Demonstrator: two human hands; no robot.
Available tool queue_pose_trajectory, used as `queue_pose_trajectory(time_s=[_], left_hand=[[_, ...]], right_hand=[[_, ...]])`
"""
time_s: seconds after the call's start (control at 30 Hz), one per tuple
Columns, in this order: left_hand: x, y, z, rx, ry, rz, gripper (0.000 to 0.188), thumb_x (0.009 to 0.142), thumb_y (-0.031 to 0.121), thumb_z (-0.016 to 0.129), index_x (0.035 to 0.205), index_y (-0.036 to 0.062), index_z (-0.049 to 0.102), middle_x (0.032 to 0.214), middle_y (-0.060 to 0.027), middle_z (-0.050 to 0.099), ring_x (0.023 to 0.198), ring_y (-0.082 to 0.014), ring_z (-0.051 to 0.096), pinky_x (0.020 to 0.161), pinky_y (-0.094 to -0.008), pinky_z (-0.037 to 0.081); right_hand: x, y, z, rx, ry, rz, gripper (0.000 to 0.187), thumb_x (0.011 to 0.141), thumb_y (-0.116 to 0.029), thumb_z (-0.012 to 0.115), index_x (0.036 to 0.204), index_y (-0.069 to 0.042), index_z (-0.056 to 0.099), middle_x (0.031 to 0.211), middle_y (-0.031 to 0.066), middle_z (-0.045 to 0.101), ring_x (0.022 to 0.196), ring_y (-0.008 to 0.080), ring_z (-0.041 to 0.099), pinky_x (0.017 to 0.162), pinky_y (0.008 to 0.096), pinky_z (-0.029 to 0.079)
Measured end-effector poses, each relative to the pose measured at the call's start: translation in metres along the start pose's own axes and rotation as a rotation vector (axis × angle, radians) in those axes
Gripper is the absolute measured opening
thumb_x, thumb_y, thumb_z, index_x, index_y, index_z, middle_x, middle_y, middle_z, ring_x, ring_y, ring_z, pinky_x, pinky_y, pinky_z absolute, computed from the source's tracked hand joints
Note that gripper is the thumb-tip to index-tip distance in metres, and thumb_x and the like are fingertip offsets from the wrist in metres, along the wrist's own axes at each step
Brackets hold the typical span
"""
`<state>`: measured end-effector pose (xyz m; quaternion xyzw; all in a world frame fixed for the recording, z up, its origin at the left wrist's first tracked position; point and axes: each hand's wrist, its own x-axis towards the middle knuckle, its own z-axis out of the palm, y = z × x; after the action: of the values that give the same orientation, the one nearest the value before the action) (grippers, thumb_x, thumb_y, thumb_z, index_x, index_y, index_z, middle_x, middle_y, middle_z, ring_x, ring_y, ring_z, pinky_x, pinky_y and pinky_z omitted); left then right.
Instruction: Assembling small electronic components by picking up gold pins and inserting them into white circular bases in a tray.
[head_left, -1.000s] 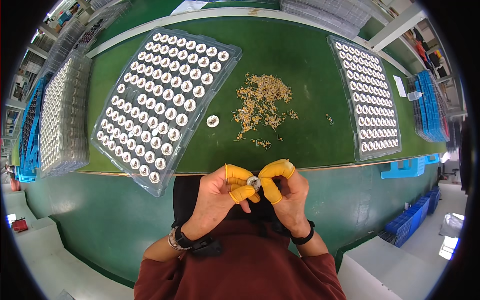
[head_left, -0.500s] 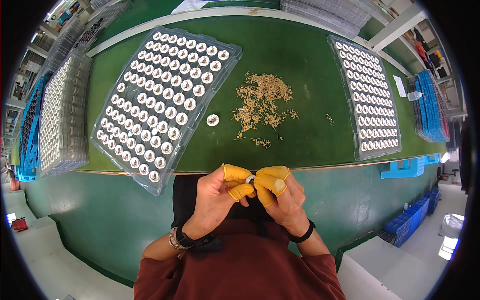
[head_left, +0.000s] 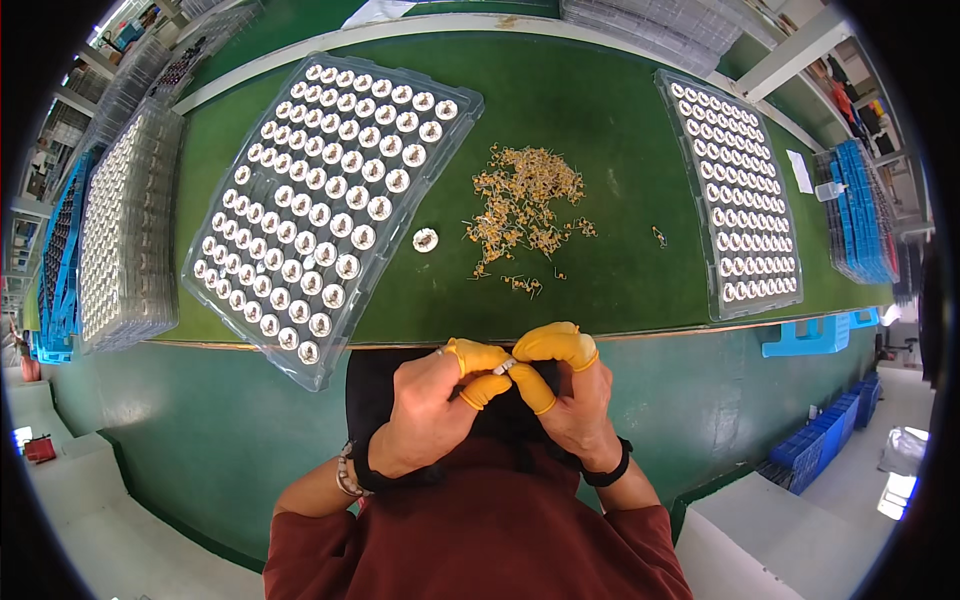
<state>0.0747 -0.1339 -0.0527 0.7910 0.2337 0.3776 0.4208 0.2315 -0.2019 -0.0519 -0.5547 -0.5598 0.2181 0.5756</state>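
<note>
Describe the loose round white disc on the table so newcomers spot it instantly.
On the green tabletop, find, at left, the large slanting clear plastic tray of round white parts. Just right of it, before the heap of small yellow wired components, lies a round white disc with a brownish centre. Unlike the tray's parts, it sits alone on the tabletop.

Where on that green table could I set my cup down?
Most room on the green table: between the yellow parts pile and right tray, avoiding one loose part. It's bare beyond the pile too. Crowded: the left, with a large tray, stacked trays and a lone white disc.
</note>
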Motion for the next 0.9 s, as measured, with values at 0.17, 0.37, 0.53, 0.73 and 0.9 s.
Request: queue_pose_trajectory(time_s=[0.17, 0.37, 0.53, 0.73, 0.9], left_hand=[[0.012, 0.001, -0.019, -0.711, -0.012, -0.624, 0.015, 0.089, -0.001, 0.065, 0.103, -0.0018, 0.061, 0.092, -0.0083, 0.067, 0.072, -0.0102, 0.064, 0.053, -0.0214, 0.052], [0.024, 0.001, -0.085, -0.345, 0.154, -0.634, 0.013, 0.086, -0.007, 0.064, 0.097, -0.0013, 0.065, 0.084, -0.0064, 0.066, 0.060, -0.0080, 0.057, 0.045, -0.0213, 0.045], [0.057, -0.024, -0.148, -0.130, 0.389, -0.566, 0.013, 0.087, -0.007, 0.062, 0.100, -0.0073, 0.060, 0.076, -0.0088, 0.064, 0.056, -0.0115, 0.059, 0.044, -0.0234, 0.047], [0.091, -0.068, -0.213, 0.422, 0.430, -0.503, 0.011, 0.082, -0.001, 0.068, 0.091, -0.0066, 0.066, 0.071, -0.0103, 0.067, 0.057, -0.0114, 0.061, 0.052, -0.0294, 0.050], [0.104, -0.105, -0.227, 0.745, 0.388, -0.436, 0.015, 0.075, 0.001, 0.065, 0.088, 0.0010, 0.071, 0.082, -0.0201, 0.069, 0.079, -0.0362, 0.067, 0.072, -0.0413, 0.052]], right_hand=[[0.015, -0.001, -0.009, -0.101, -0.072, 0.063, 0.023, 0.076, 0.003, 0.073, 0.096, -0.001, 0.063, 0.090, 0.0109, 0.063, 0.075, 0.0240, 0.061, 0.065, 0.0309, 0.050], [0.043, 0.017, -0.024, -0.706, 0.031, -0.054, 0.021, 0.075, -0.003, 0.074, 0.094, -0.004, 0.065, 0.086, 0.0124, 0.059, 0.075, 0.0308, 0.059, 0.064, 0.0384, 0.050], [0.045, 0.021, -0.034, -0.876, -0.052, -0.003, 0.013, 0.079, -0.009, 0.071, 0.086, -0.003, 0.062, 0.083, 0.0125, 0.058, 0.074, 0.0317, 0.060, 0.060, 0.0410, 0.049], [0.047, 0.020, -0.038, -0.805, -0.083, -0.019, 0.010, 0.079, 0.001, 0.067, 0.084, 0.001, 0.057, 0.080, 0.0160, 0.059, 0.066, 0.0360, 0.058, 0.058, 0.0423, 0.045], [0.049, 0.012, -0.043, -0.781, -0.141, -0.039, 0.013, 0.078, 0.005, 0.065, 0.088, 0.002, 0.058, 0.081, 0.0166, 0.056, 0.067, 0.0361, 0.057, 0.059, 0.0429, 0.046]])
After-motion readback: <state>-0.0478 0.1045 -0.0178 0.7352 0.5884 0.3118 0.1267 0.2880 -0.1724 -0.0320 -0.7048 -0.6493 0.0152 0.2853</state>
